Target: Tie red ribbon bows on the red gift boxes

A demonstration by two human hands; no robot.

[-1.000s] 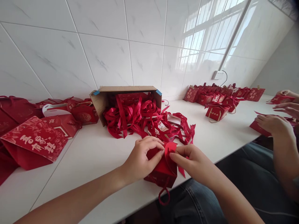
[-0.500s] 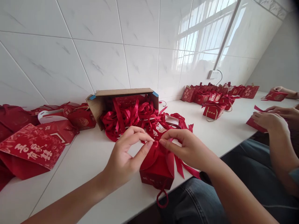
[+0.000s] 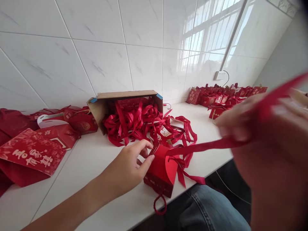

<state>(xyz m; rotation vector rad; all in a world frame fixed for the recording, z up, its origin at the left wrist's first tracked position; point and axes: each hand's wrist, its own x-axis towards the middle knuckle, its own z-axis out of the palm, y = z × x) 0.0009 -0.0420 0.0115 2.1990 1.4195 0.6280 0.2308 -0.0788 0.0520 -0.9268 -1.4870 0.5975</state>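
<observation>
A small red gift box stands near the table's front edge, with curved top flaps and a twisted red cord loop hanging from its front. My left hand has its thumb and curled fingers closed on the box's upper left edge. Close to the camera on the right, my right hand is smeared by motion. It grips a red ribbon, drawn taut from the box top, whose other end streams up past the hand. Its exact finger positions are blurred.
Behind the gift box, a cardboard carton lies on its side, spilling red ribbons. More red boxes crowd the left; others line the wall at right. A co-worker's hand is partly visible at far right.
My right hand has swung from the box top far right and toward the camera, drawing the ribbon out. My left hand has shifted down to the box's left edge.
</observation>
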